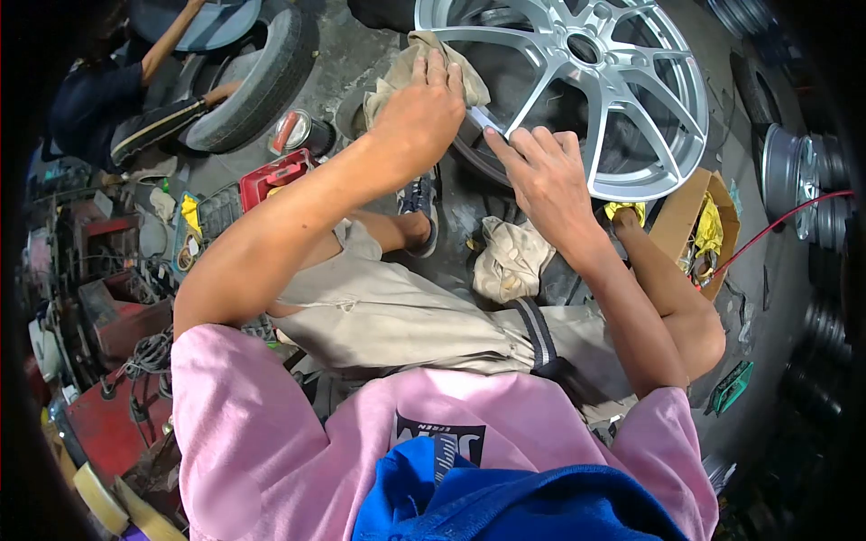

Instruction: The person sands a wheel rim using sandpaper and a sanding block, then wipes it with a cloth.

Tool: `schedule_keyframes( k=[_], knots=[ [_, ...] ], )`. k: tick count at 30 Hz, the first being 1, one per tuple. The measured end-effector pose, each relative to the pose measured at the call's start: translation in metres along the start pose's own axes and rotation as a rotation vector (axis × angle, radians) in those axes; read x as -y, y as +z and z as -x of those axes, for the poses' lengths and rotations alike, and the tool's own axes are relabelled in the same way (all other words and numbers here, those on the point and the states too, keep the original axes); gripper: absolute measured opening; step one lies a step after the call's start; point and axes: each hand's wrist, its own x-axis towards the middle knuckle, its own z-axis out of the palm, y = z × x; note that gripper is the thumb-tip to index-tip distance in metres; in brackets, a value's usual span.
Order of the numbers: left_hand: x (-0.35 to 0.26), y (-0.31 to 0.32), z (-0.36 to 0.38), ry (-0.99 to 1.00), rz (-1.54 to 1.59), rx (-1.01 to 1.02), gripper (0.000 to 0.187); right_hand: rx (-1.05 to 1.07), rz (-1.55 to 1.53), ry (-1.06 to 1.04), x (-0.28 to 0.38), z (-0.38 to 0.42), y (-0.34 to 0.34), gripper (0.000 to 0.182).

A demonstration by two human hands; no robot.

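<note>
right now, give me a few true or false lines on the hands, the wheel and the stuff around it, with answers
1. The left hand is on a tan cloth. True.
2. The right hand is inside the cardboard box. False: it is at the near edge of the silver wheel.
3. Yellow material shows in the cardboard box. True.
4. The crumpled pale cloth is draped over the wheel. False: it lies apart from it, by the person's legs.
</note>
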Motion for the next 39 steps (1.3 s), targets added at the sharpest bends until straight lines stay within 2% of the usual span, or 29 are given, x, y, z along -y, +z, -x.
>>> schedule_keyframes(
  k=[6,9,12,14,16,18,20,21,23,24,26,28,29,30,32,33,34,36,37,39],
  knots=[
    [-0.002,0.004,0.005,0.006,-0.011,-0.035,0.073,0.102,0.04,-0.016,-0.01,0.02,-0.017,0.046],
    [-0.025,-0.005,0.014,0.032,-0.199,-0.028,0.068,0.085,0.0,0.021,-0.014,0.016,-0.027,0.05],
    [-0.057,0.0,0.034,0.061,-0.132,-0.112,0.065,0.066,-0.041,0.059,-0.027,0.02,-0.048,0.046],
    [-0.074,-0.013,0.046,0.166,-0.117,-0.135,0.064,0.043,-0.019,0.126,-0.044,0.026,-0.063,0.044],
    [-0.09,-0.028,0.059,0.233,0.027,-0.023,0.063,0.042,-0.018,0.182,-0.059,0.032,-0.078,0.043],
    [-0.098,-0.021,0.07,0.496,0.552,0.119,0.055,0.032,-0.017,0.243,-0.067,0.032,-0.091,0.042],
    [-0.095,-0.063,0.057,0.669,0.642,0.654,0.048,0.063,-0.074,0.332,-0.074,0.031,-0.104,0.04],
    [-0.093,-0.06,0.053,0.673,0.624,0.648,0.048,0.078,-0.085,0.335,-0.079,0.032,-0.109,0.037],
    [-0.083,-0.063,0.045,0.493,0.812,0.157,0.042,0.064,-0.085,0.347,-0.088,0.033,-0.116,0.035],
    [-0.07,-0.062,0.036,0.381,0.9,0.087,0.041,0.074,-0.095,0.347,-0.09,0.034,-0.121,0.033],
    [-0.043,-0.103,0.018,0.043,0.956,0.072,0.048,0.022,-0.081,0.358,-0.096,0.03,-0.13,0.027],
    [-0.018,-0.081,0.0,0.072,0.679,-0.257,0.058,-0.052,-0.056,0.34,-0.107,0.03,-0.136,0.025],
    [-0.014,-0.071,-0.004,0.043,0.641,-0.097,0.073,-0.043,0.01,0.328,-0.111,0.028,-0.139,0.023],
    [-0.018,-0.055,0.001,0.04,0.635,-0.099,0.073,-0.047,0.007,0.325,-0.113,0.028,-0.138,0.023],
    [-0.038,-0.026,0.019,0.297,0.069,-0.02,0.086,-0.001,-0.156,0.474,-0.117,0.031,-0.136,0.02],
    [-0.051,-0.025,0.025,0.285,0.013,0.035,0.095,-0.043,-0.158,0.418,-0.117,0.032,-0.133,0.017],
    [-0.054,-0.024,0.027,0.308,0.015,0.035,0.095,-0.046,-0.15,0.439,-0.118,0.036,-0.13,0.017],
    [-0.046,-0.021,0.031,0.288,0.15,0.013,0.078,0.065,-0.238,0.431,-0.12,0.047,-0.128,0.017],
    [-0.041,-0.031,0.029,0.301,0.199,0.097,0.083,0.112,-0.255,0.448,-0.12,0.051,-0.129,0.016],
    [-0.024,-0.023,0.025,0.323,0.259,0.053,0.086,0.126,-0.274,0.495,-0.126,0.058,-0.135,0.014]
  ],
)
